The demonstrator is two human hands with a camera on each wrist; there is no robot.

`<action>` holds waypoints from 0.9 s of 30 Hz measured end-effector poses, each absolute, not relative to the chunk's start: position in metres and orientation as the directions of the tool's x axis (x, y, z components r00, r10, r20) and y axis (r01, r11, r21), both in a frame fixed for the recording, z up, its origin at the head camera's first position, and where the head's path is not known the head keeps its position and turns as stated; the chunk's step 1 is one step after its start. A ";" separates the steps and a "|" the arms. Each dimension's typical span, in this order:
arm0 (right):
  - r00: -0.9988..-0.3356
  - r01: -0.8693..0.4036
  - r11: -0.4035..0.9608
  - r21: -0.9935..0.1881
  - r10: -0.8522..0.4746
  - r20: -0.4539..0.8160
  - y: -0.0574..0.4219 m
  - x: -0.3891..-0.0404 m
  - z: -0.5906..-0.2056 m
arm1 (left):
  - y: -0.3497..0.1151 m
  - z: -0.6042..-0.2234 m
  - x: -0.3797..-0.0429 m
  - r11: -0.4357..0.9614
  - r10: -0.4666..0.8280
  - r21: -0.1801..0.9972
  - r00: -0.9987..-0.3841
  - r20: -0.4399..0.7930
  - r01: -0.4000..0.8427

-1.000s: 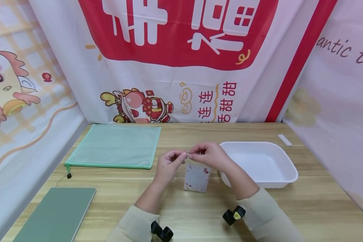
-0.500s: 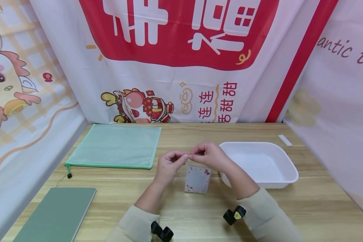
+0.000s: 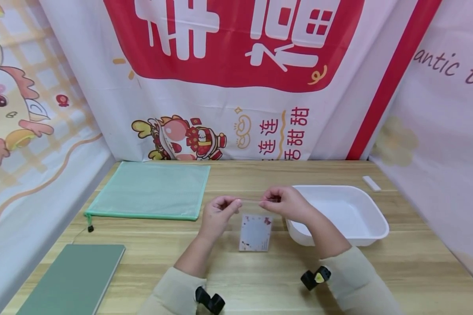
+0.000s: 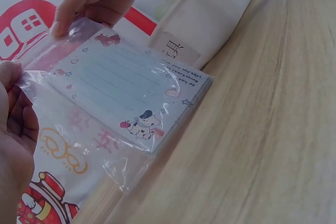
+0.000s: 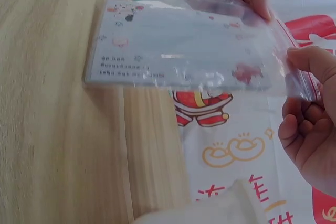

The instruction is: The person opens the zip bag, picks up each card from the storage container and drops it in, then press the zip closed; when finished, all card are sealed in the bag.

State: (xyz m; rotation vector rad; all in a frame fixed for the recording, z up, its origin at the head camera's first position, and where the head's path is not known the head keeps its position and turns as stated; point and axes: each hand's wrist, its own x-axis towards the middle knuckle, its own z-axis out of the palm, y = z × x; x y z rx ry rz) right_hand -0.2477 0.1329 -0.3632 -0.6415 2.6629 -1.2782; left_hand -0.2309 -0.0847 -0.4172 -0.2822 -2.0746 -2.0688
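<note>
A clear zip bag point(image 4: 113, 163) hangs between my two hands, its top edge drawn out straight. Inside it sits a stack of pale note paper point(image 3: 255, 233) with faint ruled lines and small cartoon prints, a spotted cow among them. Thumb and fingers of my left hand point(image 3: 217, 216) pinch one top corner. At the opposite corner, my right hand point(image 3: 285, 203) pinches the edge near the red zip line point(image 5: 286, 32). The right wrist view has the bag tilted, the paper lying toward its bottom end.
A white plastic basin point(image 3: 340, 239) stands just right of the bag, partly behind my right forearm. Back left lies a green mesh zip pouch point(image 3: 150, 190); front left, a green notebook point(image 3: 71, 280). A small white block point(image 3: 371, 183) rests beyond the basin.
My right hand has moved to the right, away from the left, so the bag's top edge now shows stretched between them. The left hand has shifted only slightly left.
</note>
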 end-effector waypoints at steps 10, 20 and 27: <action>-0.906 -0.294 0.537 -0.791 -0.420 0.051 0.151 -0.247 -0.364 | -0.087 -0.420 -0.233 -0.008 -0.021 0.970 -0.970 0.243 0.243; -0.968 -0.174 0.561 -0.809 -0.248 0.036 0.133 -0.251 -0.376 | -0.095 -0.427 -0.242 0.007 -0.089 0.986 -0.982 0.169 0.169; -0.999 -0.039 0.535 -0.844 -0.009 0.040 0.095 -0.256 -0.388 | -0.102 -0.432 -0.257 0.070 -0.188 0.994 -0.977 0.096 0.084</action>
